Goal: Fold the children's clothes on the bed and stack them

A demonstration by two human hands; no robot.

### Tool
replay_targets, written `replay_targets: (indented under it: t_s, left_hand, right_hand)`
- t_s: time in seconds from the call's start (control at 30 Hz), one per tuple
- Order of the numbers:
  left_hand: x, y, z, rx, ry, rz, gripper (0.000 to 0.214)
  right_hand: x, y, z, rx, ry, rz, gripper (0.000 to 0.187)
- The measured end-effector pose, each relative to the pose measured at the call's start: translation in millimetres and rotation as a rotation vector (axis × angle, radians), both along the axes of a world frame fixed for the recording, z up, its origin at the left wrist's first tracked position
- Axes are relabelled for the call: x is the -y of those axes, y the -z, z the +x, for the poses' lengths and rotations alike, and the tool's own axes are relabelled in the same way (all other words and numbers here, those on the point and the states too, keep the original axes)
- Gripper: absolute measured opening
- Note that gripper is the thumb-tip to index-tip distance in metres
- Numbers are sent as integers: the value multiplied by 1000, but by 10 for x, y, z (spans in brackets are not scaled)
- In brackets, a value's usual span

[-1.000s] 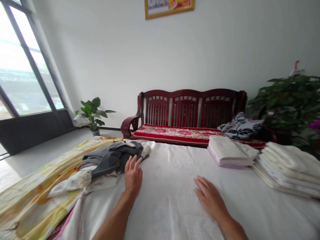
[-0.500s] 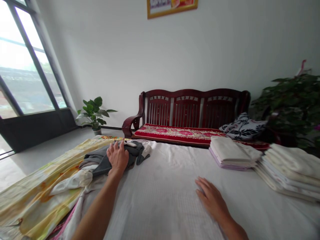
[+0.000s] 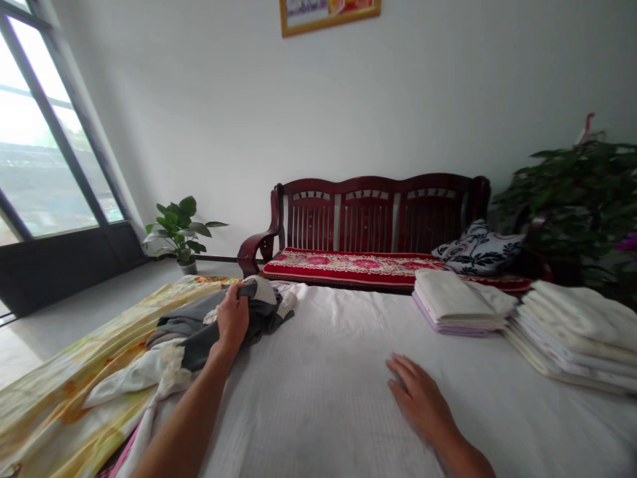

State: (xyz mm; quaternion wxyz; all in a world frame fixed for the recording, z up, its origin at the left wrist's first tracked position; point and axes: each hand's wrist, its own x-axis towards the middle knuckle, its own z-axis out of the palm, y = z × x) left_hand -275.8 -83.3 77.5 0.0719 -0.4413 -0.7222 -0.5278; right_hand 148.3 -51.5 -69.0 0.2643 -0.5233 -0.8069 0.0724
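Note:
My left hand (image 3: pixel 232 320) is closed on a dark grey garment (image 3: pixel 199 325) that tops a loose pile of clothes at the left of the white-covered surface (image 3: pixel 328 398). A bunched part of the garment rises above my fingers. A white lace-edged piece (image 3: pixel 149 372) lies just below the grey one. My right hand (image 3: pixel 421 398) rests flat, palm down, on the white cover with its fingers apart and nothing in it.
A yellow patterned sheet (image 3: pixel 64 392) drapes over the left side. Two stacks of folded cream cloths (image 3: pixel 455 302) (image 3: pixel 577 335) sit at the right. Behind stand a dark wooden bench (image 3: pixel 368 219) with a red cushion and a patterned pillow (image 3: pixel 475 249), a small potted plant (image 3: pixel 182 229) and a large plant (image 3: pixel 572 206).
My left hand moved from the white cover up and left onto the clothes pile, then closed on the grey garment and lifted part of it. My right hand stayed in place.

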Motion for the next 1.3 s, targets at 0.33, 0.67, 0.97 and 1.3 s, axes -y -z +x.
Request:
replay_targets:
  t_s: [0.33, 0.67, 0.97, 1.3]
  left_hand:
    - [546, 402, 1386, -189, 1243, -487, 53]
    - [-474, 460, 443, 306, 114, -305, 66]
    - [-584, 476, 764, 576, 242, -165, 57]
    - [193, 775, 1852, 341, 1095, -433, 30]
  right_hand:
    - [36, -36, -9, -30, -22, -15, 46]
    - [31, -29, -27, -44, -28, 26, 43]
    - [34, -52, -36, -132, -25, -5, 42]
    - [139, -265, -24, -811, 107, -238, 54]
